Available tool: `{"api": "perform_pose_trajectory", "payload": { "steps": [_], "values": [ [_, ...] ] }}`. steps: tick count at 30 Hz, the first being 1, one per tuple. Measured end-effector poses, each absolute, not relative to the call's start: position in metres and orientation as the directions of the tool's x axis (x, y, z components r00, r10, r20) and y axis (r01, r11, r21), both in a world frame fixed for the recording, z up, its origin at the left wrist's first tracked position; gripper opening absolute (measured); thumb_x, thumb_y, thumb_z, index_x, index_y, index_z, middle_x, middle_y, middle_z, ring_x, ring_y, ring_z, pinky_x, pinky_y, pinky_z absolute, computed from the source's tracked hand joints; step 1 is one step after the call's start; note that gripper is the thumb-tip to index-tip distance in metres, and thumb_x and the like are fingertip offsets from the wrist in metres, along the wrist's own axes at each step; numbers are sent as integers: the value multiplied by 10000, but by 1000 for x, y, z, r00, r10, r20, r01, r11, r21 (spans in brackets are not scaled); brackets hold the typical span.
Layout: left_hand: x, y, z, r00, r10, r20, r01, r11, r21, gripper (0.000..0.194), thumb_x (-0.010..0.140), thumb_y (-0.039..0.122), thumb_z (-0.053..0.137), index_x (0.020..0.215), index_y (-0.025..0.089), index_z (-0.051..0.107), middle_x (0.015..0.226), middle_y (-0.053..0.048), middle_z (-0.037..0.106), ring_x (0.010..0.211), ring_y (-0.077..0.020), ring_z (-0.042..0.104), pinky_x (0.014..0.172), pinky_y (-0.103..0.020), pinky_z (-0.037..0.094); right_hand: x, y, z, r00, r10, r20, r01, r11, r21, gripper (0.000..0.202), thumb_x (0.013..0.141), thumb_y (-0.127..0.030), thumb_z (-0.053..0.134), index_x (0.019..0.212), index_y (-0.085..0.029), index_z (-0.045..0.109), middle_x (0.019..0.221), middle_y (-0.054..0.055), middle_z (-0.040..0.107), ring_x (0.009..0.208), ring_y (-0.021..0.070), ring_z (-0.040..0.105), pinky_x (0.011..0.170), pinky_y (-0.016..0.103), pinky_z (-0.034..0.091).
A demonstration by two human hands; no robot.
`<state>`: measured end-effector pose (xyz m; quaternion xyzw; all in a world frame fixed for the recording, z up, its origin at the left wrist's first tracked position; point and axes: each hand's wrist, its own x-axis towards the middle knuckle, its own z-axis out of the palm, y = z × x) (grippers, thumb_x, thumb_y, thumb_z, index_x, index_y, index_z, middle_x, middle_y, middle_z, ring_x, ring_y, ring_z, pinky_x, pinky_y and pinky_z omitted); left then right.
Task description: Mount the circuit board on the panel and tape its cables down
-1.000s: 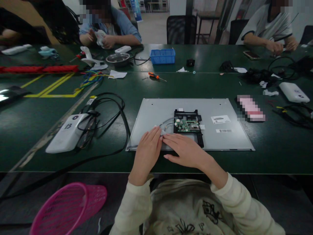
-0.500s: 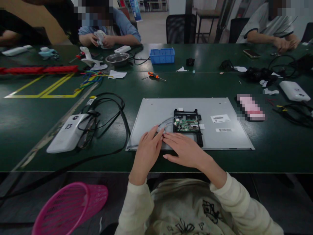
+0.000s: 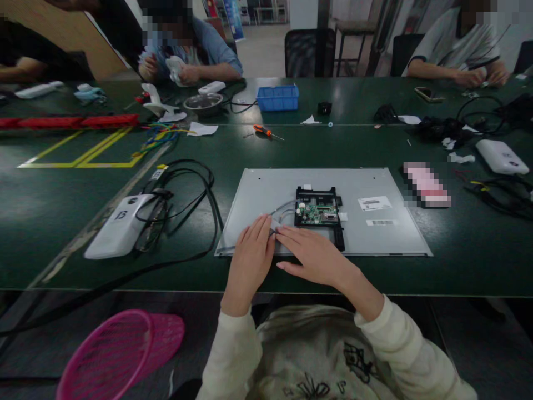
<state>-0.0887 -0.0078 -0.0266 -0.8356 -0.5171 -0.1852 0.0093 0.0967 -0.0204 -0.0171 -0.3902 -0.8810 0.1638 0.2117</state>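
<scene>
A flat grey metal panel (image 3: 400, 233) lies on the green table in front of me. On it sits a black plastic frame (image 3: 339, 238) that holds a green circuit board (image 3: 316, 214). Thin grey cables (image 3: 285, 206) run from the board's left side toward my fingers. My left hand (image 3: 252, 247) rests flat on the panel's lower left, fingers stretched out over the cables. My right hand (image 3: 310, 253) lies beside it with fingers extended, its fingertips on the cable by the left fingertips. A small pale patch shows between the two hands; what it is I cannot tell.
Left of the panel lie a white power bank (image 3: 119, 225) and black cables (image 3: 210, 186). Behind it are an orange screwdriver (image 3: 268, 132) and a blue basket (image 3: 277, 98). A pink phone (image 3: 427, 183) lies to the right. A pink wastebasket (image 3: 120, 355) stands below the table edge. Other people sit opposite.
My left fingers have straightened and lie flatter, and a pale patch now shows between the hands. My right hand has barely moved. Across the table, a person's hand has lifted off a white object.
</scene>
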Motion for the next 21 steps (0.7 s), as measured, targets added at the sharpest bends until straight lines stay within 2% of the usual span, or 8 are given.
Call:
{"api": "perform_pose_trajectory", "payload": {
  "steps": [6, 12, 18, 21],
  "values": [
    [-88, -8, -27, 406, 843, 354, 869, -476, 137, 384, 975, 232, 366, 1332, 127, 460, 1433, -148, 449, 1369, -262, 365, 1102, -465, 361, 97, -20, -18, -614, 751, 242, 633, 652, -418, 549, 942, -432, 442, 1373, -92, 460, 1447, 148, 462, 1367, 234, 384, 1132, 397, 335],
    [-87, -9, -24, 379, 871, 314, 886, -440, 150, 410, 974, 234, 367, 1366, 129, 417, 1349, -161, 509, 1263, -269, 477, 1047, -455, 414, 97, -22, -16, -595, 758, 269, 637, 648, -418, 503, 927, -389, 488, 1338, -99, 492, 1432, 145, 476, 1311, 248, 446, 1101, 397, 378],
    [-87, -12, -22, 453, 820, 349, 860, -505, 72, 399, 976, 201, 362, 1364, 137, 431, 1426, -134, 467, 1365, -255, 375, 1134, -480, 298, 96, -21, -16, -589, 757, 283, 628, 649, -429, 479, 918, -394, 506, 1289, -93, 529, 1413, 150, 493, 1297, 254, 458, 1091, 400, 391],
    [-88, -12, -23, 463, 820, 336, 858, -510, 64, 381, 979, 212, 361, 1336, 137, 470, 1414, -125, 491, 1355, -249, 400, 1142, -489, 282, 96, -22, -16, -586, 762, 277, 630, 643, -436, 488, 920, -402, 502, 1306, -103, 517, 1421, 142, 489, 1314, 246, 443, 1101, 400, 380]
  ]
}}
